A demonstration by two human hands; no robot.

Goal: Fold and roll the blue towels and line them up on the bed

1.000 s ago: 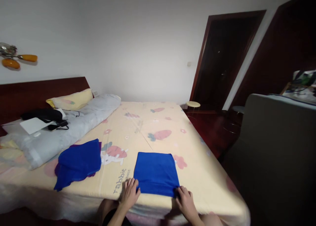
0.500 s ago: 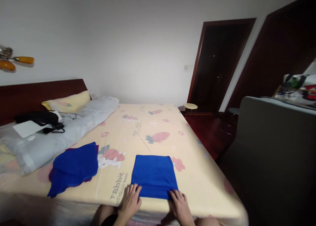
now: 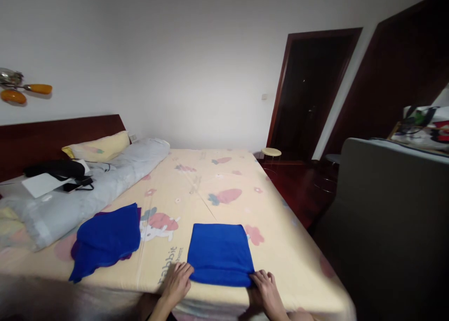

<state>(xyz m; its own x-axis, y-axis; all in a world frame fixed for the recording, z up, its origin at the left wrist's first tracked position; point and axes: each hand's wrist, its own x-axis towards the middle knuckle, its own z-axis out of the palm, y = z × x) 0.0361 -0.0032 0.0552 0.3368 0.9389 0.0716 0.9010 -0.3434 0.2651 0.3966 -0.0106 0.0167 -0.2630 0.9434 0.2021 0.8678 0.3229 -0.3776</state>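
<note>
Through the head camera, two hands showed at the bottom edge. The left hand [image 3: 176, 282] lay flat with fingers spread on the sheet, its fingertips touching the near left corner of a folded blue towel [image 3: 220, 254]. The right hand [image 3: 265, 288] rested at the near right corner of the same towel, fingers bent down onto the edge; whether they pinched the cloth or only pressed it could not be told. The towel lay as a neat rectangle close to the near edge of the bed [image 3: 217, 180], just right of the word printed on the sheet.

Two blue cloths could be counted in all: the folded one, and a looser heap of blue cloth [image 3: 105, 240] well to its left, with a purple edge showing under it. Beyond that heap ran one rolled grey quilt [image 3: 91, 190], carrying one white sheet of paper [image 3: 41, 184] and a dark bag [image 3: 54, 169]. One yellow pillow [image 3: 96, 146] leaned at the headboard [image 3: 52, 134]. On the far side stood one round stool [image 3: 271, 152] before one dark doorway [image 3: 308, 91].
</note>
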